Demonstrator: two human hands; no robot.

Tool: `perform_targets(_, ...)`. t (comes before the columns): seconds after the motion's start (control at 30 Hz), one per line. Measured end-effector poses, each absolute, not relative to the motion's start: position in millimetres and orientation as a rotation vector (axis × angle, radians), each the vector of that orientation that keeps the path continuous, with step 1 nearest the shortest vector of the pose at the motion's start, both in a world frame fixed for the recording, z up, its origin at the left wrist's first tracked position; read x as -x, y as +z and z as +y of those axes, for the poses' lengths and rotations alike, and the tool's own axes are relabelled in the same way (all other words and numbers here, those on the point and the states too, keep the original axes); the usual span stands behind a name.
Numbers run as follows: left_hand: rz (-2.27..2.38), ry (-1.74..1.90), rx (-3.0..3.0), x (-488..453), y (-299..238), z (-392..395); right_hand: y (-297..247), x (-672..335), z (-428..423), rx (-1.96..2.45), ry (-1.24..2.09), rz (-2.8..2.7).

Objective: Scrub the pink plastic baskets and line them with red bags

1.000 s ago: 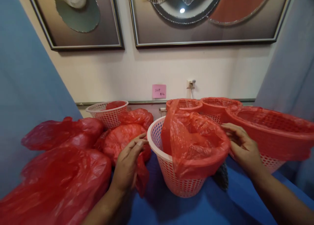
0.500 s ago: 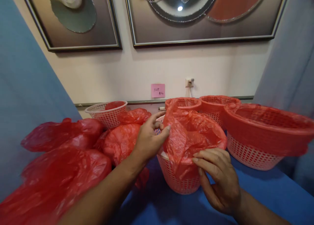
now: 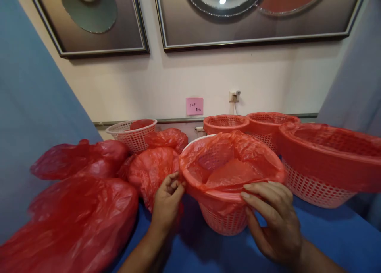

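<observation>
A pink mesh basket (image 3: 224, 220) stands on the blue table in front of me, lined with a red plastic bag (image 3: 229, 165) folded over its rim. My left hand (image 3: 166, 203) pinches the bag's edge at the rim's left side. At the rim's front right, my right hand (image 3: 275, 221) curls its fingers round the bag-covered edge.
Loose red bags (image 3: 71, 213) are heaped at the left, with a white mesh basket (image 3: 132, 134) behind them. Several bag-lined baskets (image 3: 321, 161) stand at the right and back. The blue table (image 3: 327, 241) shows bare in front. Blue curtains hang on both sides.
The bag's left flap, held up before, is now pulled down over the basket's rim. My left hand dropped from the top of the bag to the rim's left edge.
</observation>
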State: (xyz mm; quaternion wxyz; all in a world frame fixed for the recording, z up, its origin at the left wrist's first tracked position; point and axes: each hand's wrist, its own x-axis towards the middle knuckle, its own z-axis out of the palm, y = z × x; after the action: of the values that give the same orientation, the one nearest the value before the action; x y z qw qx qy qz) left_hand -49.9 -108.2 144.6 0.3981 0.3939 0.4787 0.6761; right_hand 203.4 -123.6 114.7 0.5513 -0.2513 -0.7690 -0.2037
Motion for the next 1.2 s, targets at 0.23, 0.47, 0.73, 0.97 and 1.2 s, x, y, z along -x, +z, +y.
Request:
perform_targets(0.23,1.214,1.778,-1.019,61,140,-87,95,-202,-127,0.613,-0.651,-1.68)
perform_targets(0.47,1.084,1.764,-0.89,57,132,-88,91,-214,-118,0.745,-0.754,-1.541)
perform_targets(0.73,1.055,1.724,-0.889,62,127,-86,82,-217,-114,0.772,-0.792,-1.546)
perform_targets(0.97,1.047,1.715,-0.818,59,128,-93,79,-230,-108,0.822,-0.838,-1.606)
perform_targets(1.2,1.0,1.656,-0.888,51,128,-101,78,-238,-103,0.864,-0.859,-1.639)
